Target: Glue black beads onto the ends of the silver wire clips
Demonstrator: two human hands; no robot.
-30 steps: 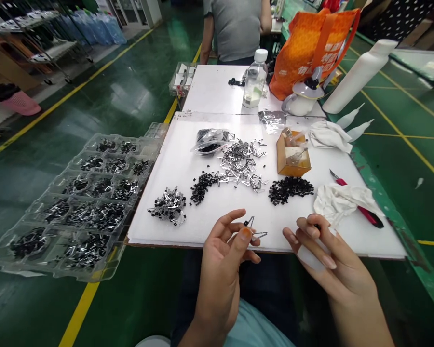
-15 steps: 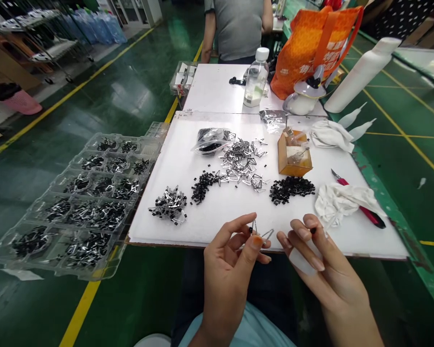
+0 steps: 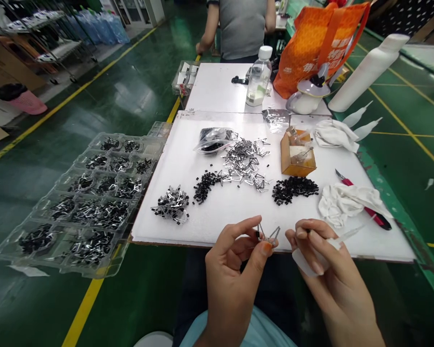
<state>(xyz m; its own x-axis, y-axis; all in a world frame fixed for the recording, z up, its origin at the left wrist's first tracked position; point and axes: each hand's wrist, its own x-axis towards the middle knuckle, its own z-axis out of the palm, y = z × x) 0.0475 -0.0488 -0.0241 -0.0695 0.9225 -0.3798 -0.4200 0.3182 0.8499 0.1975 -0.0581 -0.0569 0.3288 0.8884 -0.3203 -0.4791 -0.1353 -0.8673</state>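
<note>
My left hand [image 3: 235,270] pinches a small bent metal clip [image 3: 268,235] between thumb and fingers, just at the near edge of the white board [image 3: 231,212]. My right hand [image 3: 329,270] is closed round a small translucent squeeze bottle [image 3: 311,258] whose thin nozzle points right. On the board lie a heap of loose metal clips [image 3: 244,164], two piles of small black parts [image 3: 294,188] [image 3: 205,185], and a heap of assembled clips [image 3: 171,205].
A clear plastic tray [image 3: 83,202] with filled compartments sits to the left. An orange box [image 3: 297,154], white cloths [image 3: 347,200], a red-handled knife [image 3: 363,207], a plastic bag [image 3: 213,140], a water bottle [image 3: 258,77] and an orange bag [image 3: 318,43] lie further back. A person in grey [image 3: 242,26] stands beyond.
My left hand has turned the clip and brought it closer to the right hand. The right hand has shifted slightly left and toward me with the bottle.
</note>
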